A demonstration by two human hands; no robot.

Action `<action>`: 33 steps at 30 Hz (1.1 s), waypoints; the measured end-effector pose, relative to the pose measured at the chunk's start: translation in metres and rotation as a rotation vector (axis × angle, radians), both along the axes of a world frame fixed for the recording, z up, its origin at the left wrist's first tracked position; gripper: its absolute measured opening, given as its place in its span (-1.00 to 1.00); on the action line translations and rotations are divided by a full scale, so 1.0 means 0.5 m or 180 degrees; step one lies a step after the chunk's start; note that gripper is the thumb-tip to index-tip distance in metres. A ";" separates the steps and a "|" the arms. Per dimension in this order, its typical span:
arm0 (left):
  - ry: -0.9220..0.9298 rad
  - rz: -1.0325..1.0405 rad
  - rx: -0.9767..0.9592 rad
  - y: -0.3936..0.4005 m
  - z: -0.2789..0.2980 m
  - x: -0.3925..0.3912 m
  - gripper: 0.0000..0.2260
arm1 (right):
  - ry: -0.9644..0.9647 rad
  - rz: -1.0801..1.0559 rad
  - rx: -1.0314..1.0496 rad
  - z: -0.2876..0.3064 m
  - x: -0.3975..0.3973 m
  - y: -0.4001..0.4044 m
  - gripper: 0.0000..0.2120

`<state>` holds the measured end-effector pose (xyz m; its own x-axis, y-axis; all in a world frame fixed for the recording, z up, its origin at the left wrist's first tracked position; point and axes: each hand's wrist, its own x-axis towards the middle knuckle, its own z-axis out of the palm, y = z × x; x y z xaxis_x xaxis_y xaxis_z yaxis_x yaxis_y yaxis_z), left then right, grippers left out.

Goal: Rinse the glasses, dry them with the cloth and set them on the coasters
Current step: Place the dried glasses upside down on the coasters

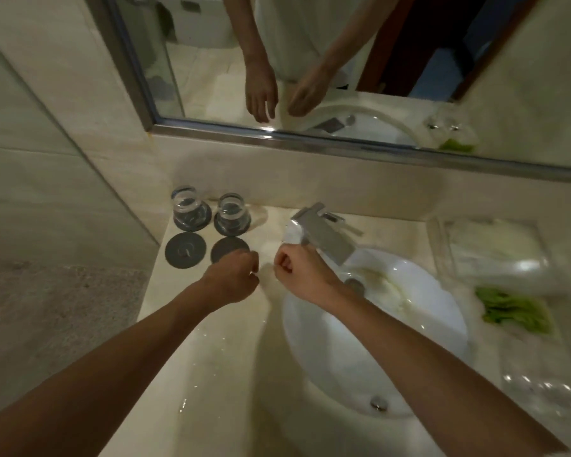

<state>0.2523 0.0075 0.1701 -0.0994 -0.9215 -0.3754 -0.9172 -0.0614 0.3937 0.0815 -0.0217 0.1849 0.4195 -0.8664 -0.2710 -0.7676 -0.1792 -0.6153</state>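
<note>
Two clear glasses stand rim-down at the back of the worktop (211, 324), the left glass (188, 206) and the right glass (233, 211) each on a dark round coaster; two more coasters (185, 253) lie bare in front of them. The left hand (233, 277) hovers over the near right coaster, fingers curled and holding nothing visible. The right hand (297, 270), beside the faucet (323, 232), seems to pinch a pale cloth (292, 234), though blur leaves this uncertain. Wet glass is likely slippery, stiff and breakable, so gripping round the wall should suit better than the rim.
</note>
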 end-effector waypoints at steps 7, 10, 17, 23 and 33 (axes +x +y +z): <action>-0.0065 -0.0729 0.0181 0.020 0.038 -0.275 -0.90 | 0.0755 0.0075 0.0133 0.082 -0.330 0.057 -0.92; -0.0094 -0.0919 0.0206 0.026 0.049 -0.412 -0.89 | 0.0917 -0.0173 0.0124 0.101 -0.484 0.084 -0.89; -0.0198 -0.1496 0.0264 0.043 0.066 -0.721 -0.84 | 0.1164 -0.0543 0.0208 0.107 -0.785 0.143 -0.94; -0.0388 -0.2129 0.0145 0.069 0.054 -0.906 -0.51 | 0.1701 -0.0392 0.0385 0.081 -0.970 0.196 -0.35; -0.0913 -0.2784 -0.0244 0.132 -0.033 -1.064 -0.05 | 0.1527 -0.0935 0.0955 -0.029 -1.093 0.261 -0.01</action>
<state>-0.2796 0.0733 0.1537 -0.6846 -0.5854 -0.4342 -0.6877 0.7162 0.1187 -0.4649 0.1089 0.1706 -0.0524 -0.7840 -0.6185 -0.9612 0.2076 -0.1817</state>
